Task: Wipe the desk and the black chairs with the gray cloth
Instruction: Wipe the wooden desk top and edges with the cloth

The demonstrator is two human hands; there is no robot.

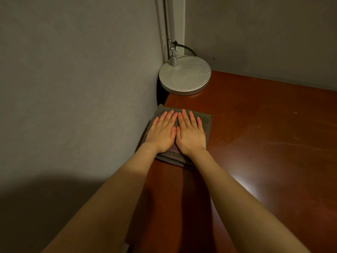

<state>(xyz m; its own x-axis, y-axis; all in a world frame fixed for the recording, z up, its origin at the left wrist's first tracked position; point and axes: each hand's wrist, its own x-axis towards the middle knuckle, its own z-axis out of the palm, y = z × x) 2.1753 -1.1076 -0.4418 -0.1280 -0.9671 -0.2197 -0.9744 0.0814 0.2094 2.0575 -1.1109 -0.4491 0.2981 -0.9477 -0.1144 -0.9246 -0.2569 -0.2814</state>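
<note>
Grey walls [73,70]: two meet in a corner at the desk's far left. They box in the edge you are working, so your strokes can likely run only toward you or to the right.
Reddish-brown polished wooden desk [264,143]: fills the right and lower view. Faint streaks and specks show on its right part, which I judge is not yet wiped.
Silver round lamp base with a ribbed top [189,77]: sits in the corner beyond the cloth, near it but apart. Its upright metal pole [170,24] and black cable [189,50] stand behind. You would have to wipe round it or lift it.
Gray folded cloth [171,157]: lies flat at the desk's left edge, right beside the left wall. It is folded into a thick pad, probably to give a broad wiping face.
Your left hand [161,133]: fingers straight, palm flat on the cloth's left half, gripping nothing.
Your right hand [190,134]: likewise flat on the right half, thumb beside the left thumb. Two palms spread the pressure evenly.
Black chairs: none in view.
</note>
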